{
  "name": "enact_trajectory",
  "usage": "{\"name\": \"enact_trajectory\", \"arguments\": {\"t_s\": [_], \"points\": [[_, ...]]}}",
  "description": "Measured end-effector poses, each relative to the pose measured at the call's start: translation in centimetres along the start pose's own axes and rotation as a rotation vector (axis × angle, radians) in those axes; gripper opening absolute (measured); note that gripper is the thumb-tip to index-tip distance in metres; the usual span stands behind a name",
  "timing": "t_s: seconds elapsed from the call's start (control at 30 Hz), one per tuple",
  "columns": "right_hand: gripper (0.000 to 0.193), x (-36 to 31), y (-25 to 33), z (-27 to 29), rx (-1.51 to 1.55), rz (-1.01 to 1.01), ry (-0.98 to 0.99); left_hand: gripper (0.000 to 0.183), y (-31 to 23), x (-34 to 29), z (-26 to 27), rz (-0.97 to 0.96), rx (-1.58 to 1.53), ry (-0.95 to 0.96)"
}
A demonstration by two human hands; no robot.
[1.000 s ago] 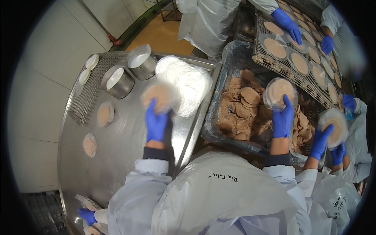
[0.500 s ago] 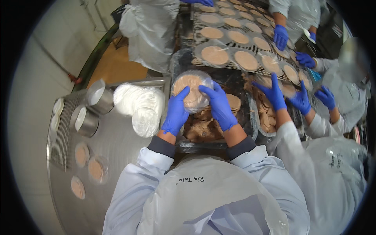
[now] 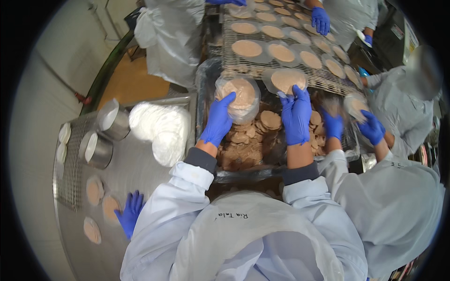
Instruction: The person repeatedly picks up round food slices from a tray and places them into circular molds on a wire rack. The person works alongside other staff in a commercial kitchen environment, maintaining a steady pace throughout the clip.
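My left hand [image 3: 219, 121] in a blue glove is closed on a stack of meat patties [image 3: 243, 93] with clear round sheets, thumb on top. To the right, my right hand [image 3: 296, 117] grips the near edge of a single round patty [image 3: 285, 82] on its clear sheet, at the near end of the wire-mesh conveyor [image 3: 262, 70]. Both hands are above a plastic-lined bin [image 3: 234, 175] that holds loose patties and broken pieces [image 3: 248, 150]. Flat patties on round sheets lie in rows on the conveyor.
A steel table [image 3: 136, 171] at left carries white sheet stacks [image 3: 161, 124], two metal cylinders [image 3: 99, 151] and small patty stacks [image 3: 92, 229]. Another person's gloved hand [image 3: 131, 213] is beside these. A co-worker at right holds a patty [image 3: 355, 105]. Other people stand around the conveyor.
My hands have parted: the left keeps the patty stack, while the right has moved right and taken hold of a single patty. Another person's hand has appeared at the left table.
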State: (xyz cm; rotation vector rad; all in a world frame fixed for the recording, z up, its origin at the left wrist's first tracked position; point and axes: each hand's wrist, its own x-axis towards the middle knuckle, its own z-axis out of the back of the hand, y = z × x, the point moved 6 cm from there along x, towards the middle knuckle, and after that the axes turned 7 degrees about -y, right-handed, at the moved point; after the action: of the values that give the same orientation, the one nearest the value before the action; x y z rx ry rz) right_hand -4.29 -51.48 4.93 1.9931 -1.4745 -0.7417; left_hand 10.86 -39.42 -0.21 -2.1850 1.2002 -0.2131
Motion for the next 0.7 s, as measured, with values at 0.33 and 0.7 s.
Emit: {"name": "enact_trajectory", "arguments": {"t_s": [0.33,0.7], "points": [[0.049,-11.5,-8.2,-7.6,-0.376,-0.613,0.669,0.043,-11.5,-11.3,11.3,-0.329,0.275,-0.428],[0.056,0.7,-3.8,0.5,0.235,-0.396,0.096,0.037,-14.4,-13.1,19.9,-0.504,1.296,-0.620]]}}
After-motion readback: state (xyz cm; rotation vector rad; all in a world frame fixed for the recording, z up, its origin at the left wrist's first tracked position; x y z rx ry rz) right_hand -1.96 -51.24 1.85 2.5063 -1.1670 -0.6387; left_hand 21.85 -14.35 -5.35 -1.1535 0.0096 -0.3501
